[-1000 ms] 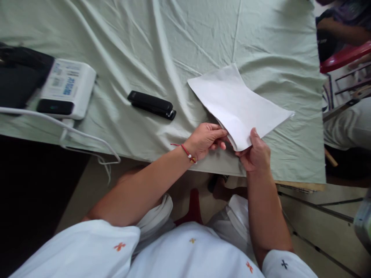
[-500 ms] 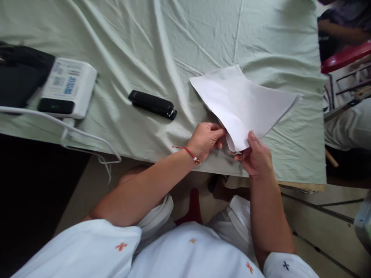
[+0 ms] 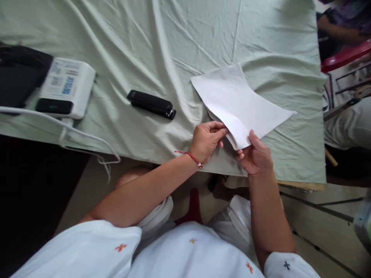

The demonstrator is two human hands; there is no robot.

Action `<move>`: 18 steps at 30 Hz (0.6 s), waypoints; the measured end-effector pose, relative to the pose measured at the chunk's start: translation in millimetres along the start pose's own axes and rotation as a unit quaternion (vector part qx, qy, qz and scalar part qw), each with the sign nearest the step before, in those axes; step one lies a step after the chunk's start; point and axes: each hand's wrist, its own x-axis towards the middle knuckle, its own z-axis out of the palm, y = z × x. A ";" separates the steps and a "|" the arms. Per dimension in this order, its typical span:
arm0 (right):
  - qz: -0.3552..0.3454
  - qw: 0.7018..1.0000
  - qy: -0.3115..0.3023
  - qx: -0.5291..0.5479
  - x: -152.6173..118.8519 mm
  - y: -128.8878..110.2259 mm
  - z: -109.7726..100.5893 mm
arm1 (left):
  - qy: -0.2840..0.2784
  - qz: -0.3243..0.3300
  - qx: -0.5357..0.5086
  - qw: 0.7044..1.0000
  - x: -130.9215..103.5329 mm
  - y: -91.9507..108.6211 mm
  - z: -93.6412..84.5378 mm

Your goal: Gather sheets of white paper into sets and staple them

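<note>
White paper sheets lie over the table near its front edge, their near part bent into a curve. My right hand pinches the near corner, thumb on top and fingers beneath. At the left edge of the sheets, my left hand has thumb and fingers pressed together on the paper's border; the fingertips are partly tucked under it. A black stapler rests on the cloth to the left of my left hand, touched by neither hand.
A pale green cloth with wrinkles covers the table. At the left are a white device, a white cable and a black bag. Beyond the right edge, a person's arm shows near a red chair.
The right part of the paper has sunk lower and closer to the cloth. My left hand has shifted slightly right along the paper's edge; my right hand keeps its grip.
</note>
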 end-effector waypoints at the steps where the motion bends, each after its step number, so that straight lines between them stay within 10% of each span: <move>1: -0.005 1.000 0.009 -0.003 -0.2 0.7 1.5 | 0.004 -0.013 -0.006 1.000 -0.9 2.6 0.4; 18: -0.092 0.995 0.019 -0.036 2.8 12.7 1.4 | 0.001 -0.042 0.045 0.998 -1.6 11.1 -3.8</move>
